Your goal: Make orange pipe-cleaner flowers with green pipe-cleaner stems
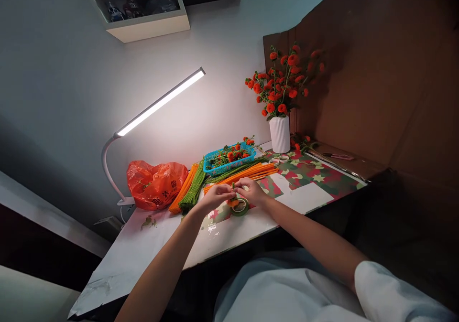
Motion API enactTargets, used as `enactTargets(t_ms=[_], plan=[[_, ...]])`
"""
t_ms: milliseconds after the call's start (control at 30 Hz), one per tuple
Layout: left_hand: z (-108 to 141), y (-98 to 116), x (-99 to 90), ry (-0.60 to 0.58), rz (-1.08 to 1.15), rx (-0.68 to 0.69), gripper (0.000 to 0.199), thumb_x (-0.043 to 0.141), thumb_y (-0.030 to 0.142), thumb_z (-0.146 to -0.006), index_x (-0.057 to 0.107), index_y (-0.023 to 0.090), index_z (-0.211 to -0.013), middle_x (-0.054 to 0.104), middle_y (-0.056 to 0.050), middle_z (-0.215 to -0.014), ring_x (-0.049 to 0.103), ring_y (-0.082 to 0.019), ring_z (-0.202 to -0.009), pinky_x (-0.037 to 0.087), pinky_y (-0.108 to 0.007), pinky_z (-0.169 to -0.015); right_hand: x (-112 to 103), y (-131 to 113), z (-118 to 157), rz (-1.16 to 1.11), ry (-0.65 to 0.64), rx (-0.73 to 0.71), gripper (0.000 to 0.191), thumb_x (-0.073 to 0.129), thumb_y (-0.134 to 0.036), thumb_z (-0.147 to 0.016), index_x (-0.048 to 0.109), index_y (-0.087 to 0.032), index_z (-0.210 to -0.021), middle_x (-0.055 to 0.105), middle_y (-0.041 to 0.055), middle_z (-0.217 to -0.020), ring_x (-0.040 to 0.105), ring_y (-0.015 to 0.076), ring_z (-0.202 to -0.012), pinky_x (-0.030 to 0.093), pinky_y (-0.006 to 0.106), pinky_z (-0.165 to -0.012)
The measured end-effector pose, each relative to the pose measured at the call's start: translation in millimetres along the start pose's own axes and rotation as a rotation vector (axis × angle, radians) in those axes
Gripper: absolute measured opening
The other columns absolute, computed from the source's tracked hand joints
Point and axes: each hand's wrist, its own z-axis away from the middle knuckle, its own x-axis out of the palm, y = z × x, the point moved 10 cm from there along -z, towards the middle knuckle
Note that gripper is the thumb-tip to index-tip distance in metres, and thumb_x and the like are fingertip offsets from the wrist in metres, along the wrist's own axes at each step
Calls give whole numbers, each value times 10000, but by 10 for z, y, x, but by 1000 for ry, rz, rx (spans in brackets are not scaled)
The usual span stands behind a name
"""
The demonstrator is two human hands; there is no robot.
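Observation:
Over the table, my left hand and my right hand meet with their fingers pinched together. Between them is a small orange pipe-cleaner flower, its bloom hanging down and its green end pointing up. My left fingers close on it from one side, my right fingertips on its green end. Part of it is hidden by the fingers. Just below lies a roll of green tape. Behind my hands are loose orange pipe cleaners and a bundle of green pipe cleaners.
A blue basket holds more orange flowers. A red plastic bag sits at the left beside a lit desk lamp. At the back right stands a ribbed white vase of orange flowers; pliers lie beyond it by a cardboard wall.

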Motion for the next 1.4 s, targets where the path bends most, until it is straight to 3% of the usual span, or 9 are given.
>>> enactTargets(t_ms=[100, 233, 400, 500, 600, 833, 1000, 1133, 1400], plan=[[43, -71, 91, -142, 131, -10, 418, 695, 551, -650, 661, 135, -660, 630, -51, -661, 597, -167, -650, 468, -304, -654, 68, -88, 6, -86, -74, -30, 116, 655, -295, -746, 656, -197, -684, 631, 6, -729, 563, 167, -782, 423, 299, -779], [22, -117, 124, -161, 215, -6, 488, 684, 608, -628, 635, 123, -626, 624, -68, -629, 615, -183, -619, 487, -329, -649, 149, -44, -2, -171, -114, 8, 272, 615, -440, -760, 613, -183, -669, 626, 4, -684, 571, 154, -691, 445, 282, -688], [-38, -86, -35, 75, 148, 25, 448, 585, 565, -760, 696, 132, -741, 662, -90, -769, 611, -196, -729, 466, -336, -727, 46, 195, -37, -174, 34, 96, 268, 552, -425, -778, 563, -177, -678, 578, -8, -654, 522, 131, -632, 417, 258, -624], [15, -17, -114, 237, 48, 59, 283, 718, 454, -684, 715, 172, -715, 651, -65, -836, 573, -201, -825, 426, -321, -808, -16, 294, -24, -129, 104, 127, 198, 585, -360, -742, 585, -174, -672, 570, -8, -653, 506, 138, -644, 401, 266, -633], [45, 5, -101, 273, 0, 65, 188, 771, 361, -638, 715, 186, -677, 644, -49, -829, 559, -195, -835, 410, -308, -822, -18, 321, -15, -108, 96, 138, 184, 600, -347, -731, 616, -172, -677, 587, 2, -655, 519, 149, -652, 404, 278, -644], [54, -112, 97, -80, 131, 3, 341, 719, 465, -672, 693, 126, -701, 674, -56, -697, 596, -163, -667, 453, -273, -646, 59, 114, -21, -159, -73, 57, 241, 691, -420, -693, 659, -182, -710, 632, 21, -744, 568, 178, -792, 424, 316, -789], [107, -163, 223, -209, 205, 0, 497, 628, 605, -696, 659, 110, -678, 679, -108, -693, 642, -194, -669, 488, -319, -677, 253, 34, 37, -241, -244, 58, 413, 601, -590, -733, 606, -178, -700, 611, 17, -681, 569, 156, -651, 456, 301, -664], [54, -136, 151, -114, 128, 7, 500, 586, 596, -738, 674, 106, -690, 665, -94, -660, 634, -188, -643, 469, -300, -643, 246, 102, 14, -246, -212, 83, 421, 547, -600, -759, 551, -184, -687, 568, 4, -641, 534, 145, -607, 434, 280, -600], [110, 78, -79, 303, -150, 26, 231, 707, 395, -697, 706, 168, -659, 670, -57, -738, 572, -192, -770, 392, -265, -695, 21, 234, -23, -103, 22, 99, 238, 564, -393, -771, 553, -183, -661, 533, -8, -657, 481, 145, -666, 391, 281, -667]])
